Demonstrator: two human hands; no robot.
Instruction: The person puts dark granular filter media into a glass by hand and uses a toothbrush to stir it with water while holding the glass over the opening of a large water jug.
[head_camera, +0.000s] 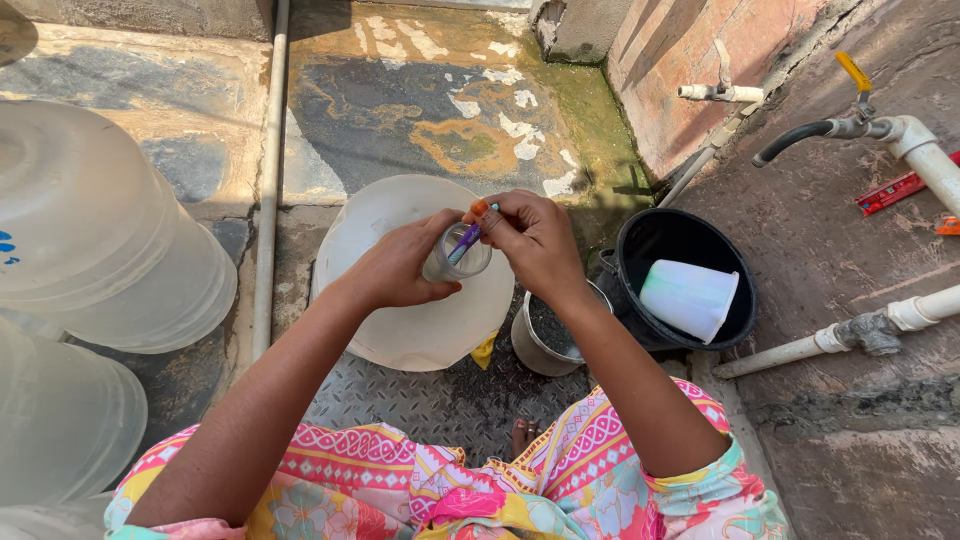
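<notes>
Head view, looking down at a wet stone and metal-plate floor. Large translucent water jars (90, 230) stand well apart at the person's left. A pale round basin (420, 320), turned bottom up, lies directly beneath both hands. To the right sits a black bucket (640, 250) holding a white plastic jug (690, 298), with a small steel pot (545, 340) just beside it. White pipes with taps (905, 135) run along the right wall. The left hand (400, 268) wraps the small clear glass (458, 256) from its left side, fingers curled closed around the wall. The right hand (535, 238) pinches a slim purple brush (467, 237), fingertips narrow on its upper end. The brush's long axis slants down and leftward from the right fingers into the glass mouth; both hands meet at the glass.
</notes>
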